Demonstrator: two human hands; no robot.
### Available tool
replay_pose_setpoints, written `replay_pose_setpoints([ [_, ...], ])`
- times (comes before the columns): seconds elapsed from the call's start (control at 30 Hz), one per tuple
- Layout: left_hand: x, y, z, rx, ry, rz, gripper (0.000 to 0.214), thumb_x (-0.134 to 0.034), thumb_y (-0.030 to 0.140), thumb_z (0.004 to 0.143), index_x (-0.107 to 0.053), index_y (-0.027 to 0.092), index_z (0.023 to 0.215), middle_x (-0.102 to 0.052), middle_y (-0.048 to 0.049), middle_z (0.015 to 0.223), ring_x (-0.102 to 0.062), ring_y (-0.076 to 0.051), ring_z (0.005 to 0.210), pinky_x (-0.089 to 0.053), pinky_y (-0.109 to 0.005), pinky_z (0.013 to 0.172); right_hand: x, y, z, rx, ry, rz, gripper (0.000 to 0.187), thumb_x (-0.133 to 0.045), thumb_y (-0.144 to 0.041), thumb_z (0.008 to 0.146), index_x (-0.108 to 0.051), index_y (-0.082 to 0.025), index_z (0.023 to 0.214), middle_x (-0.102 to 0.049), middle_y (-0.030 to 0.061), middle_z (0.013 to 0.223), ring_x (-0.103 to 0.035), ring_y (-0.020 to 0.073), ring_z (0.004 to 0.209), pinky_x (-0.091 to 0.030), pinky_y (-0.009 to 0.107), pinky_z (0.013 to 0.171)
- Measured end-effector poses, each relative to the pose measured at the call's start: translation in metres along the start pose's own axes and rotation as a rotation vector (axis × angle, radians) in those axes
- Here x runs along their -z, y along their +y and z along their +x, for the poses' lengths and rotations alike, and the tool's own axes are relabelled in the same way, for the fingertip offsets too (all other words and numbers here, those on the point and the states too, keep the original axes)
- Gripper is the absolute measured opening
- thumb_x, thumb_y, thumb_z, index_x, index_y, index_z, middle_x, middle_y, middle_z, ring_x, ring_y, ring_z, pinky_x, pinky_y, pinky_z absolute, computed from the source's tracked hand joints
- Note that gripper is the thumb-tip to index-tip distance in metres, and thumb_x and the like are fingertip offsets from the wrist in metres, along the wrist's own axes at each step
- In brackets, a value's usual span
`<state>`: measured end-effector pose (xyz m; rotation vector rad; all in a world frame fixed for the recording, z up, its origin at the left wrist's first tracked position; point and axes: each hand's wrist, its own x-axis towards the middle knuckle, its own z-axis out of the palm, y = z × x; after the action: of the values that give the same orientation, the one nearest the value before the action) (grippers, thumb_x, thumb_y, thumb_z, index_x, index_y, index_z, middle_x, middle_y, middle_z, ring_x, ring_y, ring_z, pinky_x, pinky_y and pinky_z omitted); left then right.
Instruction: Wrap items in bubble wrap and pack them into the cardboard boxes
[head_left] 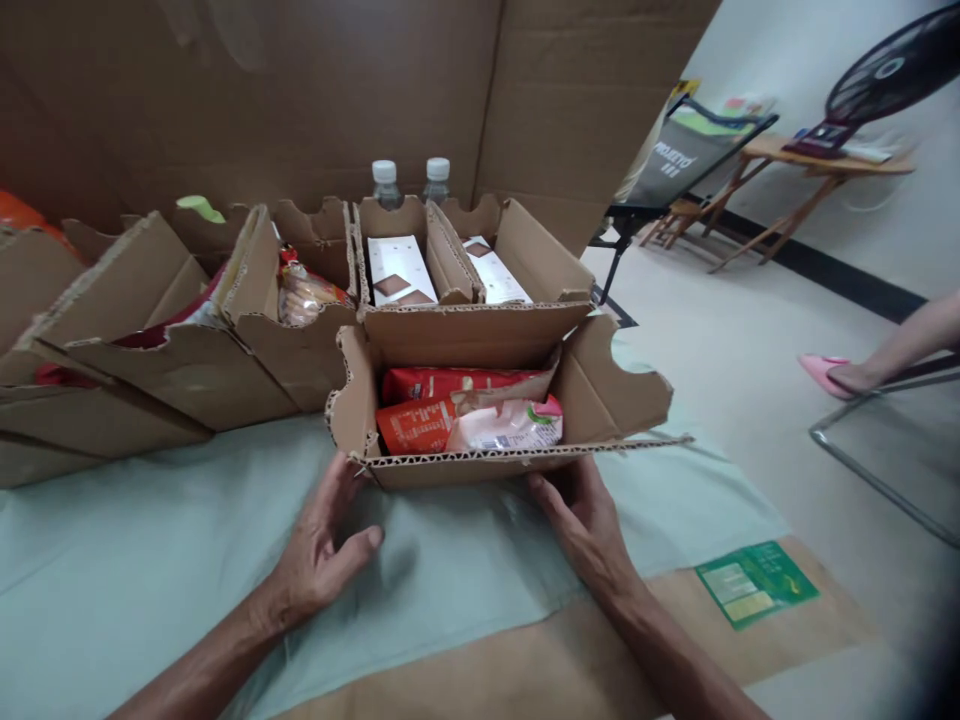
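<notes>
A cardboard box (465,470) with an open top stands in front of me, at the right end of a row of similar boxes. Inside it lie a red packet (457,382), an orange-red packet (416,427) and a pink-and-white packet (510,425). My left hand (322,560) is by the box's left front corner, thumb spread away and fingertips partly hidden at the cardboard. At the right of the front wall, my right hand (581,515) has its thumb against the lower edge. Its other fingers go out of sight around or under the box.
Behind stand boxes with white patterned cartons (401,268) and a bagged snack (304,290). Two white-capped bottles (385,180) rise before a tall cardboard panel (337,100). A pale green cloth (187,530) covers the table. On the right are a fan (889,70) and a person's foot (832,375).
</notes>
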<state>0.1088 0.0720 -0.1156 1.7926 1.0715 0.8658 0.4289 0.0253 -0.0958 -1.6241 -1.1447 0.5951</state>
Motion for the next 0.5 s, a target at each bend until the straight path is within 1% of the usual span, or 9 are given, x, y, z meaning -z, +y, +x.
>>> replay_pose_setpoints([
  [0.07,-0.002,0.002,0.000,-0.008,-0.046,-0.034,0.092,-0.053,0.068,0.095,-0.013,0.029,0.168,-0.036,-0.0150,0.169,-0.039,-0.038,0.154,-0.045,-0.059,0.120,-0.001,0.004,-0.001,-0.007,-0.004,-0.017,0.041,-0.069,-0.051,0.088,-0.059,-0.025,0.119,-0.072,0.0078,0.110,-0.067,0.0268,0.099,-0.055,0.042,0.088],
  [0.13,-0.002,0.001,0.000,-0.034,-0.098,-0.048,0.092,-0.056,0.064,0.094,-0.016,0.027,0.168,-0.031,-0.0147,0.171,-0.034,-0.039,0.156,-0.041,-0.060,0.123,0.002,0.008,-0.002,0.002,0.004,-0.021,0.041,-0.069,-0.052,0.089,-0.059,-0.025,0.118,-0.071,0.0071,0.107,-0.067,0.0260,0.096,-0.055,0.041,0.087],
  [0.2,0.000,0.000,0.004,-0.073,-0.145,-0.048,0.093,-0.060,0.059,0.092,-0.017,0.025,0.168,-0.028,-0.0153,0.173,-0.034,-0.040,0.156,-0.041,-0.060,0.123,0.002,0.009,0.001,0.018,0.014,-0.010,0.039,-0.069,-0.052,0.088,-0.059,-0.025,0.115,-0.071,0.0063,0.103,-0.066,0.0252,0.093,-0.055,0.040,0.085],
  [0.3,0.002,0.002,0.013,-0.106,-0.177,0.024,0.092,-0.061,0.051,0.092,-0.017,0.022,0.168,-0.030,-0.0163,0.172,-0.037,-0.039,0.155,-0.041,-0.059,0.122,-0.001,0.004,0.010,0.029,0.036,0.009,0.039,-0.070,-0.051,0.085,-0.059,-0.025,0.111,-0.070,0.0055,0.099,-0.066,0.0249,0.091,-0.055,0.041,0.084],
  [0.33,0.003,0.004,0.014,-0.102,-0.174,0.087,0.090,-0.060,0.049,0.093,-0.017,0.021,0.168,-0.031,-0.0169,0.171,-0.037,-0.038,0.155,-0.039,-0.059,0.123,-0.002,0.002,0.012,0.027,0.045,0.018,0.040,-0.071,-0.051,0.082,-0.059,-0.025,0.111,-0.069,0.0057,0.099,-0.066,0.0256,0.091,-0.055,0.043,0.085],
  [0.4,0.004,0.010,0.011,-0.079,-0.172,0.286,0.088,-0.060,0.047,0.094,-0.021,0.017,0.166,-0.032,-0.0193,0.170,-0.034,-0.038,0.156,-0.031,-0.061,0.126,-0.001,0.002,0.013,0.012,0.053,0.036,0.043,-0.073,-0.051,0.078,-0.059,-0.026,0.110,-0.069,0.0069,0.102,-0.068,0.0288,0.094,-0.055,0.048,0.087],
  [0.47,0.006,0.017,-0.004,-0.058,-0.206,0.529,0.084,-0.062,0.050,0.094,-0.030,0.013,0.163,-0.031,-0.0221,0.170,-0.027,-0.040,0.159,-0.019,-0.064,0.129,0.005,0.009,0.011,-0.003,0.043,0.017,0.043,-0.076,-0.050,0.074,-0.060,-0.030,0.109,-0.068,0.0089,0.107,-0.069,0.0339,0.099,-0.054,0.053,0.089],
  [0.5,0.009,0.020,-0.016,-0.058,-0.237,0.634,0.081,-0.061,0.052,0.095,-0.034,0.013,0.162,-0.029,-0.0230,0.170,-0.024,-0.041,0.160,-0.014,-0.064,0.130,0.009,0.015,0.010,-0.002,0.025,-0.020,0.041,-0.078,-0.047,0.074,-0.062,-0.034,0.110,-0.068,0.0101,0.111,-0.068,0.0360,0.103,-0.054,0.054,0.089],
])
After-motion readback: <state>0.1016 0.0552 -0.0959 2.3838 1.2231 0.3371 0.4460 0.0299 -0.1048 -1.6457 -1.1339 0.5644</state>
